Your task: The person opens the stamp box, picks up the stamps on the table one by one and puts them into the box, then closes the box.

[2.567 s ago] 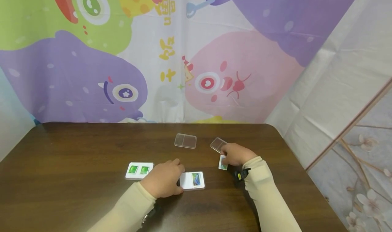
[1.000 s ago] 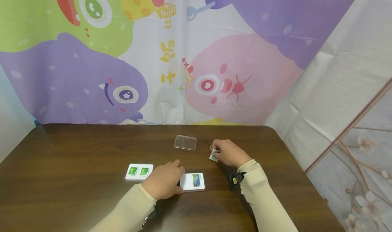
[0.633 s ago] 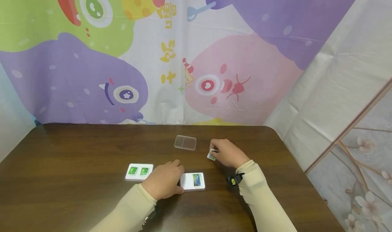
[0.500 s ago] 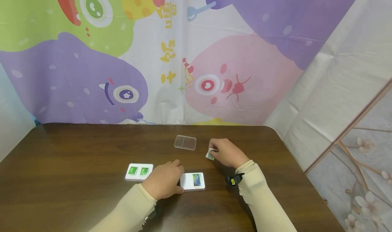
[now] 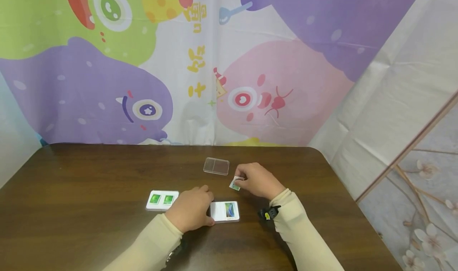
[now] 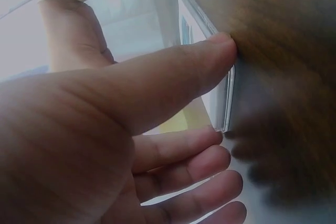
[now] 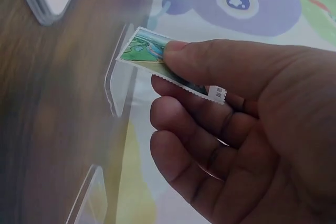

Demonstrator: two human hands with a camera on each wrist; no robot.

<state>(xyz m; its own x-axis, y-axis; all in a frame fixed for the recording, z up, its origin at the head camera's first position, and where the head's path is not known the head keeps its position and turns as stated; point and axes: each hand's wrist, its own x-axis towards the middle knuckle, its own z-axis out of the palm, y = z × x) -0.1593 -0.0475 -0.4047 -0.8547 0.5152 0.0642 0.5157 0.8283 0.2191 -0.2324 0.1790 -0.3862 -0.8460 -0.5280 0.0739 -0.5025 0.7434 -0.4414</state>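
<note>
In the head view my right hand [image 5: 259,179] pinches a postage stamp [image 5: 235,183] between thumb and fingers, above the table right of centre. The right wrist view shows this stamp [image 7: 137,50] with its perforated edge and green landscape picture, the thumb covering part of it. My left hand [image 5: 192,208] grips the left end of a white-backed clear stamp case [image 5: 217,211], thumb at the near edge and index finger at the far one. A stamp with a blue and green picture [image 5: 229,210] lies in the case's right half; the left half shows white.
Left of my left hand lies another white-backed case [image 5: 148,204] with two green stamps. A clear plastic cover [image 5: 216,166] lies further back on the brown table [image 5: 89,171]. A second clear cover [image 7: 89,198] shows in the right wrist view. A cartoon curtain hangs behind.
My right hand has carried the stamp leftward, from beside the right-hand clear cover toward the case, and now hides that cover in the head view. My left hand stays on the case.
</note>
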